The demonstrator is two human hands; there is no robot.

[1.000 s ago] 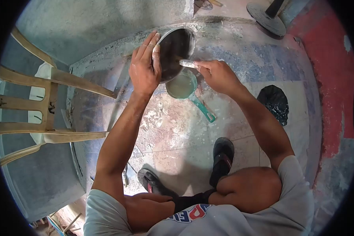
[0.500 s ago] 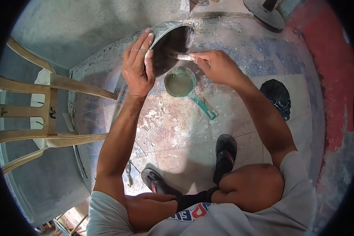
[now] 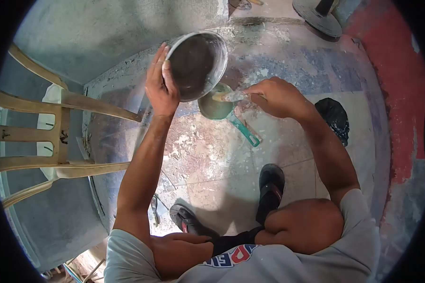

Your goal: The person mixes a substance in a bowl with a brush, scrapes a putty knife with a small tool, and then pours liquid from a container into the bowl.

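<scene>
My left hand [image 3: 163, 87] grips the left side of a round, bowl-like container [image 3: 191, 66], fingers outside and thumb at the rim. It is tilted so that its dark, wet-looking inside and pale-smeared rim face me. My right hand [image 3: 281, 98] is closed on the whitened handle of a paintbrush [image 3: 232, 96]. The brush's tan bristle end lies over a green dipper [image 3: 243, 128] on the floor. Greyish liquid [image 3: 214, 109] shows in the dipper, and the container's lower edge overlaps its far side in this view.
A beige plastic chair [image 3: 59, 127] lies tipped at the left, one leg reaching toward my left forearm. Right of my right arm is a black crumpled thing [image 3: 334, 118]. A round dark base with a post [image 3: 318, 21] stands at the back right. Paint splatters mark the tiled floor [image 3: 203, 155].
My right hand has brought the brush down from inside the container to over the dipper. My left hand has turned the container's opening more toward me and shifted it slightly left.
</scene>
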